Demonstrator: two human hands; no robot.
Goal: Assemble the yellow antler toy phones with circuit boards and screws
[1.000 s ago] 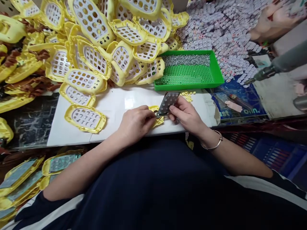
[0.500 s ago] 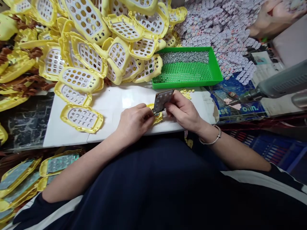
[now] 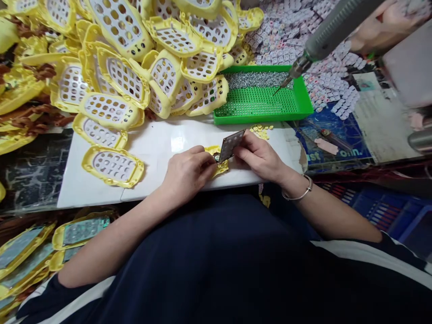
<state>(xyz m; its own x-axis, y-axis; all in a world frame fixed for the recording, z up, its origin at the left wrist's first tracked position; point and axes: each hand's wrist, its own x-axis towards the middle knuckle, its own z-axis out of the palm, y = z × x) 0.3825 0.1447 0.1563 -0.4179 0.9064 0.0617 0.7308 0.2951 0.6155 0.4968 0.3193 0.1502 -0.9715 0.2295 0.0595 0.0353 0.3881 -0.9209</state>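
Observation:
My left hand (image 3: pixel 189 171) is closed on a small yellow plastic part (image 3: pixel 221 166) that rests on the white board (image 3: pixel 101 189). My right hand (image 3: pixel 261 157) pinches a small dark circuit board (image 3: pixel 231 145) with rows of dots, tilted up on edge against the yellow part. Both hands meet near the front edge of the board. A silver bangle circles my right wrist.
A heap of yellow perforated shells (image 3: pixel 135 67) fills the back left. A green tray (image 3: pixel 266 105) holds screws along its far side. A grey electric screwdriver (image 3: pixel 324 38) hangs over the tray. Small white keypad pieces (image 3: pixel 303 36) cover the back right. Another person's hand (image 3: pixel 381 31) is top right.
The grey screwdriver has swung from the right side up and left, and its tip now hangs over the green tray. My hands have stayed in place with the board and yellow part.

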